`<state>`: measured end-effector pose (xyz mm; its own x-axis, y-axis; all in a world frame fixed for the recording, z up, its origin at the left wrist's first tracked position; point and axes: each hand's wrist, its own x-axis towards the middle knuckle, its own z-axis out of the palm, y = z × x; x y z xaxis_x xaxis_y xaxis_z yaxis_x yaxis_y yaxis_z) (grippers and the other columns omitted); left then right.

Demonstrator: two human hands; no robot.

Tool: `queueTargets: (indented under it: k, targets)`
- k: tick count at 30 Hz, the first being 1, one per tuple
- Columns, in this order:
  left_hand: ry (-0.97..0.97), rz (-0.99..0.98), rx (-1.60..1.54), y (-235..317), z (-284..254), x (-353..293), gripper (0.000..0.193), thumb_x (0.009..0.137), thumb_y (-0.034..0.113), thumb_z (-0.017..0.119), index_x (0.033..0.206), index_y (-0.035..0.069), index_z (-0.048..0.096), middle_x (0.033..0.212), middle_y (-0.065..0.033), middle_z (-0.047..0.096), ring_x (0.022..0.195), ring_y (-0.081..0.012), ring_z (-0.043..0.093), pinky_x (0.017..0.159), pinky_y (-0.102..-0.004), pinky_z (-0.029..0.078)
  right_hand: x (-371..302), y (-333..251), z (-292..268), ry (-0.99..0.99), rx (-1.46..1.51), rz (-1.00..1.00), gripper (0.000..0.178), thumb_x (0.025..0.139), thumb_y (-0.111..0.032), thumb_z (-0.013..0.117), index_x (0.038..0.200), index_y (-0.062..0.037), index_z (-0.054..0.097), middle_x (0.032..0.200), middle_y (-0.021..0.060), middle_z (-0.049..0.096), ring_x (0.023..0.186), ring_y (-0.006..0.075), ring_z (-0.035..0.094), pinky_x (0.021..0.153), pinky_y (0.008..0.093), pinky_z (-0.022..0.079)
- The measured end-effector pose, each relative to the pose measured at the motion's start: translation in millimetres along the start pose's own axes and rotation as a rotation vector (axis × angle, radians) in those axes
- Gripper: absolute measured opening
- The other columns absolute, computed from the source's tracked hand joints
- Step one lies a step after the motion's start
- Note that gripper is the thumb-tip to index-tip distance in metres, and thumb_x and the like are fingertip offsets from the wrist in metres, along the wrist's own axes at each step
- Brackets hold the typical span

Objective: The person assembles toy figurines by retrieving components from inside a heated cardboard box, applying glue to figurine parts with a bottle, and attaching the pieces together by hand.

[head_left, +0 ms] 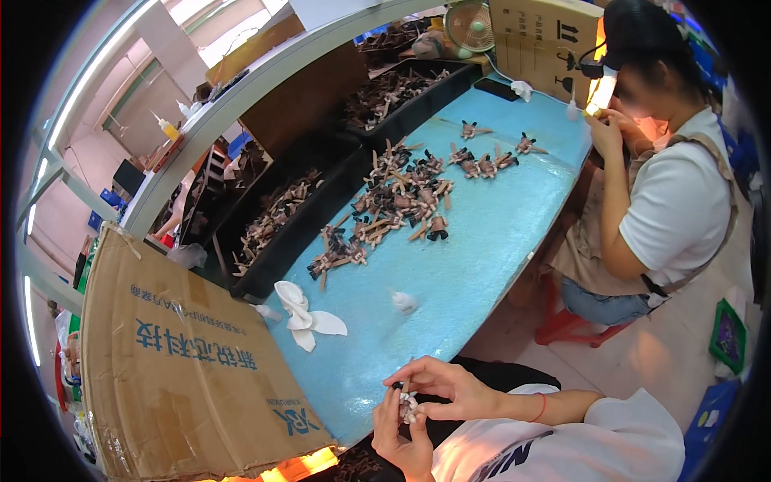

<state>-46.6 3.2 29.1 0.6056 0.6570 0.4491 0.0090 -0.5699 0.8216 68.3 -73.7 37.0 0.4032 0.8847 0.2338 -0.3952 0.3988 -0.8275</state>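
Observation:
Near the table's front edge, my left hand [397, 440] is closed around a small figurine [408, 406] with a black end and pale, pinkish-brown parts. My right hand [456, 390] pinches the same figurine from the other side, its index finger reaching over to the black end. Fingers cover much of the piece. Beyond my hands, a small white squeeze bottle [404, 302] lies on the blue tabletop [482, 265], and a crumpled white cloth [302, 316] is to its left. Farther off is a loose pile of similar brown figurines [401, 197] with black boots and stick-like parts.
Black bins [255, 277] full of figurines line the table's far left side. A large cardboard sheet [185, 353] stands at the left. On the right, a co-worker [675, 193] sits on a red stool [574, 321], hands raised by a bright lamp [601, 92]. A fan [470, 26] stands at the back.

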Motion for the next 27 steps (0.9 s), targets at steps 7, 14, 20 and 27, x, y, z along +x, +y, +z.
queueTargets:
  k: [7, 14, 20, 27]
  targets:
    - [0.005, -0.044, -0.073, 6, 2, -1, 0.041, 0.083, 0.018, 0.062, 0.115, -0.007, 0.054, 0.092, -0.0113, 0.058, 0.08, -0.0151, 0.055, 0.071, -0.0255, 0.045, 1, 2, -1, 0.013, -0.005, -0.023, 0.047, 0.08, 0.004, 0.058, 0.122, -0.0009, 0.038, 0.128, 0.0135, 0.046, 0.105, 0.0159, 0.049, 0.099, 0.0337, 0.038]
    - [0.012, -0.019, -0.077, 4, 0, 0, 0.042, 0.084, 0.018, 0.062, 0.116, -0.007, 0.053, 0.095, -0.0115, 0.058, 0.081, -0.0151, 0.055, 0.072, -0.0252, 0.045, 2, 1, 1, 0.002, 0.015, -0.007, 0.048, 0.079, 0.004, 0.058, 0.122, -0.0005, 0.038, 0.126, 0.0122, 0.046, 0.106, 0.0157, 0.049, 0.098, 0.0329, 0.038]
    - [-0.038, -0.024, -0.015, 11, 0, 1, 0.038, 0.085, 0.015, 0.061, 0.117, -0.006, 0.053, 0.1, -0.0133, 0.058, 0.086, -0.0179, 0.058, 0.074, -0.0266, 0.047, -1, 6, -4, 0.016, 0.01, -0.028, 0.049, 0.08, 0.004, 0.058, 0.124, -0.0009, 0.037, 0.127, 0.0108, 0.044, 0.111, 0.0171, 0.048, 0.099, 0.0328, 0.037]
    - [-0.057, 0.022, 0.02, 19, -2, 2, 0.034, 0.086, 0.001, 0.055, 0.12, -0.005, 0.051, 0.105, -0.0154, 0.057, 0.091, -0.0215, 0.057, 0.077, -0.0277, 0.047, -2, 1, 2, 0.03, 0.014, 0.004, 0.051, 0.076, 0.001, 0.06, 0.122, -0.0056, 0.039, 0.12, 0.0064, 0.049, 0.108, 0.015, 0.049, 0.1, 0.0327, 0.037]
